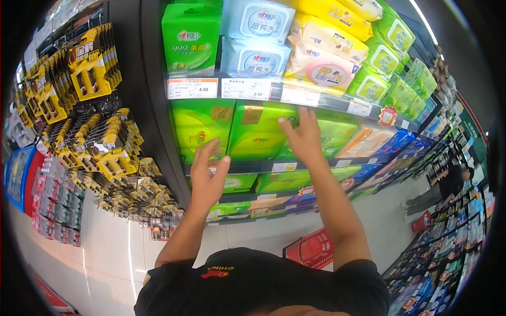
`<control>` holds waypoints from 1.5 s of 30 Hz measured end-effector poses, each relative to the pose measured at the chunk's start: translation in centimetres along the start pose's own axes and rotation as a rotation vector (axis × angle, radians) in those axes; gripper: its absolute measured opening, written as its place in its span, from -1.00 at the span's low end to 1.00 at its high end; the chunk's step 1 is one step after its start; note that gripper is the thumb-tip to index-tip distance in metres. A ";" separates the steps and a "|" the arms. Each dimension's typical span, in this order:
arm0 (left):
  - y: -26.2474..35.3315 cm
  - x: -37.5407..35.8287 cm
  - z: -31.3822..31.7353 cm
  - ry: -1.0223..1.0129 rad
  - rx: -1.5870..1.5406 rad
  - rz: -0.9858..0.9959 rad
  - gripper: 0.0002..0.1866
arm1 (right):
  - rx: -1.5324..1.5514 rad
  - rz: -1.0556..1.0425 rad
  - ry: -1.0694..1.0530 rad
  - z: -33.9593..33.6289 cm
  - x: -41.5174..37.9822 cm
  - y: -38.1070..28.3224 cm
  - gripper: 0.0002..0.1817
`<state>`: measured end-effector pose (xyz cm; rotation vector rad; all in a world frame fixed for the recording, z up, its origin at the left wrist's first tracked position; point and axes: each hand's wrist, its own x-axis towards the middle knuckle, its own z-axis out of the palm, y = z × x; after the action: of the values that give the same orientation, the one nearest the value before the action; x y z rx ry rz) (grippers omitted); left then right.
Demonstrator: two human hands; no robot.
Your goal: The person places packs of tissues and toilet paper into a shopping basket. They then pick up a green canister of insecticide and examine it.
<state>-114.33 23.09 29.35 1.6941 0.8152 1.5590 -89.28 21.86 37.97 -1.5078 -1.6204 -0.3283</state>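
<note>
My left hand (208, 171) is raised, fingers apart, in front of a green tissue pack (201, 122) on the middle shelf. Its fingertips overlap the pack's lower part, and nothing is in the hand. My right hand (304, 136) reaches to the same shelf with thumb and fingers spread, also holding nothing. It lies over the right side of a second green tissue pack (258, 131), its fingertips up by the price-label strip. Another green tissue pack (332, 131) shows just right of that hand.
Wet-wipe packs (259, 20) fill the shelf above. Carded batteries (95, 63) hang on hooks at left, beside a dark shelf post (145, 95). On the floor is a red shopping basket (311, 249). A person (448, 187) stands down the aisle at right, near another red basket (421, 222).
</note>
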 end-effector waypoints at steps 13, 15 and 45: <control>1.0 1.3 1.8 0.035 -0.027 0.129 -0.45 | 0.055 -0.109 0.163 -0.1 -3.2 -0.7 -0.43; 0.9 1.1 2.1 0.027 -0.043 0.109 -0.44 | 0.106 -0.077 0.159 -0.7 -4.2 -0.9 -0.43; -3.7 -6.2 2.5 -0.090 -0.396 -0.341 -0.38 | 0.262 -0.204 0.157 -3.1 -6.0 -4.0 -0.79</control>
<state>-112.32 19.96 22.63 1.2557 0.6562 1.2978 -92.33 14.67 36.85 -1.0972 -1.6246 -0.3232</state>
